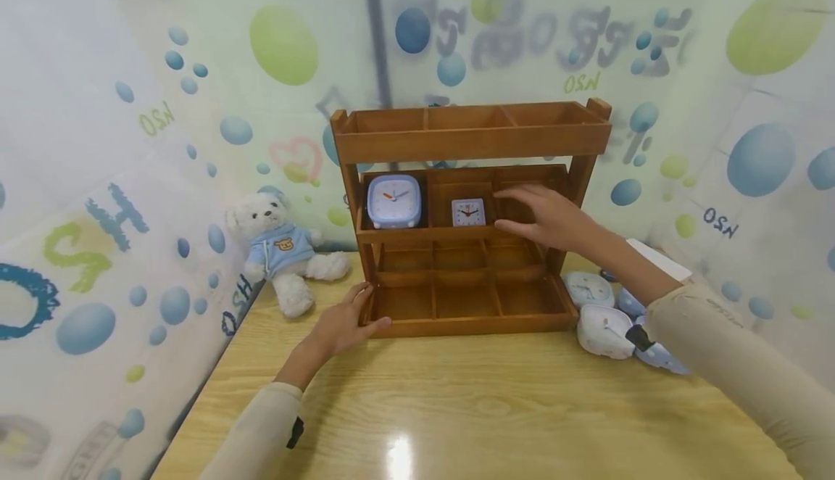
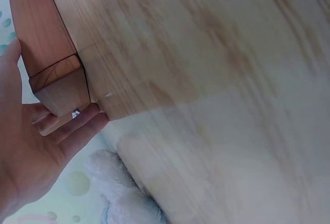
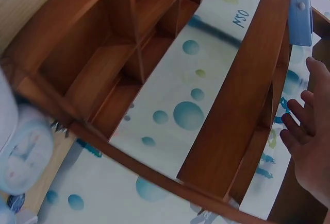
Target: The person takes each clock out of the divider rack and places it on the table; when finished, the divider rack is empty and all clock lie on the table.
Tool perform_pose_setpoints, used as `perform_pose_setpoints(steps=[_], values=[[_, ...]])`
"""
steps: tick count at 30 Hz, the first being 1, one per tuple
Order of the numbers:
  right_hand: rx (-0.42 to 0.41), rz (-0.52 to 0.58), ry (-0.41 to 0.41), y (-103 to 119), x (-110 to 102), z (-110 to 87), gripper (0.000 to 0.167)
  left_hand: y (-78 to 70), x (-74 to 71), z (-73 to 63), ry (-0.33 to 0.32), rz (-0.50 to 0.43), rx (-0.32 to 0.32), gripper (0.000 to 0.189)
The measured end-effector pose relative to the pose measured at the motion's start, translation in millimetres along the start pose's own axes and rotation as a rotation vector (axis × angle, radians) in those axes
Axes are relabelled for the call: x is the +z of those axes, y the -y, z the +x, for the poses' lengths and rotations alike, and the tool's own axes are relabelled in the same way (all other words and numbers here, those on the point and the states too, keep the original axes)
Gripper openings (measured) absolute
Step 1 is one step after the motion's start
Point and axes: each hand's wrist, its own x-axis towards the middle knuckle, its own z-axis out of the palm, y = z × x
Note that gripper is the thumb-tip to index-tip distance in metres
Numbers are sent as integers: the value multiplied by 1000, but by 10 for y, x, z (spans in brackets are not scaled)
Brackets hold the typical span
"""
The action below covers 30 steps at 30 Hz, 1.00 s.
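My left hand [image 1: 341,326] holds the lower left corner of a brown wooden tiered shelf [image 1: 472,143], its thumb along the front and fingers on the side. The left wrist view shows these fingers [image 2: 77,131] at the end of the shelf's foot. Over the middle tier, my right hand [image 1: 548,217] is held with fingers spread apart and nothing between them. Just left of its fingertips stands a small lilac square alarm clock [image 1: 468,212], seen edge-on as a blue clock [image 3: 300,19] in the right wrist view. A larger blue alarm clock [image 1: 394,201] stands in the left compartment.
Several clocks, among them a white one [image 1: 605,330], lie to the right of the shelf under my right forearm. A white teddy bear [image 1: 282,248] in a blue top sits at the left. The wooden table [image 1: 457,400] stretches in front, and a patterned curtain hangs behind.
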Motion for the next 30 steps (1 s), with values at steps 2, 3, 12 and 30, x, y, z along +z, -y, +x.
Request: perform_pose_setpoints(steps=[2,3,12,30], values=[[14,24,18,18,37,99,57,1,-1,-2,1,1,1,100],[11,33,24,20,56,147,57,-1,-3,-4,3,2,1,100],[20,59,93,34,188,466,61,-26,-27,-16,1,-12,-2,100],[-57,-39,92,-53,380,576,56,-27,-33,-14,-6,3,-1,99]])
